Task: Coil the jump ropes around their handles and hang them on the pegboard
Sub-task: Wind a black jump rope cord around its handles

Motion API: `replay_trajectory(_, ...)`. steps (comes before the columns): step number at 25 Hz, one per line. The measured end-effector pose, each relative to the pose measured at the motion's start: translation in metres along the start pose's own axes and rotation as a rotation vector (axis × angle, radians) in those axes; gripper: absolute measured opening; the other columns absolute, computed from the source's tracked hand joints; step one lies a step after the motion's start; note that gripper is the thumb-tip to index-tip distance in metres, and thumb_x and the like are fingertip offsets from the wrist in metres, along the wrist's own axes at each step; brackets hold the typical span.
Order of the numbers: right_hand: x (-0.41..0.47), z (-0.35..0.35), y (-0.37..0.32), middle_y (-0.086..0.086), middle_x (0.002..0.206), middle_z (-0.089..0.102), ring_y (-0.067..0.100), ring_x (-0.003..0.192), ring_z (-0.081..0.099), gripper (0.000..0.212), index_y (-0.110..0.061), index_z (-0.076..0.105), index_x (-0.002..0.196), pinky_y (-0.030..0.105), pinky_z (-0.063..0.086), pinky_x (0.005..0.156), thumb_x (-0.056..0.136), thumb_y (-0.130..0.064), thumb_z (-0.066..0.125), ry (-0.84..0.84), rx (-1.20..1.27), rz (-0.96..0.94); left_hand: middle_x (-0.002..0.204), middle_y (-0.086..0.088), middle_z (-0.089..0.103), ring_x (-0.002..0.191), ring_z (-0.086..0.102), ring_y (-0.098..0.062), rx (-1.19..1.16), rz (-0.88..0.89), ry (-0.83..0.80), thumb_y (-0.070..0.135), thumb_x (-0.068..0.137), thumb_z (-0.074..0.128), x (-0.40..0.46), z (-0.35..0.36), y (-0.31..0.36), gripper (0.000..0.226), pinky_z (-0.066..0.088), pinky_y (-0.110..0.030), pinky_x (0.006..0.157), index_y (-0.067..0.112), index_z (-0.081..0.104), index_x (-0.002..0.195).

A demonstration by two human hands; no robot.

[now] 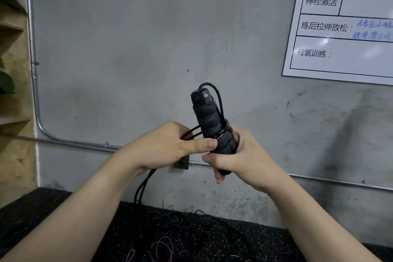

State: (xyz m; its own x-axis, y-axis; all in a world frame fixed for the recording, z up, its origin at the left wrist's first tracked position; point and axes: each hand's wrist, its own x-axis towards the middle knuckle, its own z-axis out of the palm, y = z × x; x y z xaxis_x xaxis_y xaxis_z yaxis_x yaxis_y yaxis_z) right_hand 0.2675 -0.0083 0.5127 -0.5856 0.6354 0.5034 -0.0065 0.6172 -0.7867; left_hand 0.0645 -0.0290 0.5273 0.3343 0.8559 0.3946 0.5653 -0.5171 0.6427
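The right hand (238, 159) grips the black foam handles (212, 125), upright and tilted left. The left hand (170, 144) pinches the black rope (144, 185) beside them, slack hanging below.

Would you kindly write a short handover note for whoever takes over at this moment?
Right hand: grips the lower part of the upright black foam-grip handles.
Left hand: holds the thin black rope, thumb pressed to the handles.
Done: a few turns wound round the middle.
Left: rope slack hangs to the speckled black floor; finish coiling, hang up. Purple cord on the floor. No pegboard visible.
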Motion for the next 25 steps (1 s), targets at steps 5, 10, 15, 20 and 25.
replay_trajectory(5, 0.005, -0.008, 0.007, 0.008, 0.072, 0.064, 0.021, 0.057, 0.057, 0.026, -0.009, 0.067, 0.099, 0.041, 0.056, 0.058, 0.075, 0.001, 0.073, 0.168, -0.110, 0.030, 0.077, -0.009, 0.052, 0.073, 0.048, -0.017, 0.039, 0.066, 0.002, 0.078, 0.085, 0.057, 0.006, 0.013, 0.006, 0.073, 0.051, -0.056, 0.075, 0.008, 0.066, 0.101)
replay_trajectory(10, -0.001, 0.007, 0.029, 0.014, 0.071, 0.068, 0.020, 0.056, 0.055, 0.030, -0.013, 0.070, 0.099, 0.040, 0.051, 0.053, 0.071, -0.001, 0.071, 0.334, -0.116, 0.079, 0.071, 0.003, 0.059, 0.067, 0.057, -0.016, 0.238, 0.008, 0.196, 0.060, 0.098, 0.053, 0.007, 0.038, 0.009, 0.037, 0.048, -0.037, 0.068, 0.027, 0.063, 0.084)
replay_trajectory(15, -0.011, 0.015, 0.019, 0.006, 0.072, 0.069, 0.022, 0.060, 0.064, 0.026, -0.014, 0.069, 0.099, 0.046, 0.058, 0.060, 0.078, -0.005, 0.082, 0.267, -0.061, 0.148, 0.091, -0.004, 0.074, 0.086, 0.069, -0.025, 0.158, 0.086, 0.062, 0.071, 0.092, 0.051, 0.002, 0.022, 0.004, 0.049, 0.056, -0.048, 0.082, 0.025, 0.069, 0.101)
replay_trajectory(20, -0.020, -0.009, -0.004, 0.015, 0.083, 0.065, 0.026, 0.071, 0.065, 0.034, -0.006, 0.070, 0.105, 0.038, 0.057, 0.071, 0.082, -0.030, 0.079, -0.369, 0.640, 0.241, 0.077, -0.015, 0.059, 0.063, 0.052, -0.034, -0.214, 0.214, -0.110, 0.057, 0.096, 0.051, -0.004, 0.004, 0.014, 0.052, 0.044, -0.044, 0.061, 0.007, 0.063, 0.097)
replay_trajectory(25, -0.013, 0.000, -0.006, 0.001, 0.068, 0.040, 0.012, 0.052, 0.033, 0.020, -0.005, 0.056, 0.093, 0.027, 0.040, 0.052, 0.084, -0.008, 0.074, -0.152, 0.436, 0.159, 0.082, -0.008, 0.062, 0.079, 0.056, -0.012, 0.016, 0.154, 0.001, 0.088, 0.084, 0.036, -0.007, 0.003, 0.016, 0.077, 0.052, -0.039, 0.079, 0.017, 0.063, 0.093)
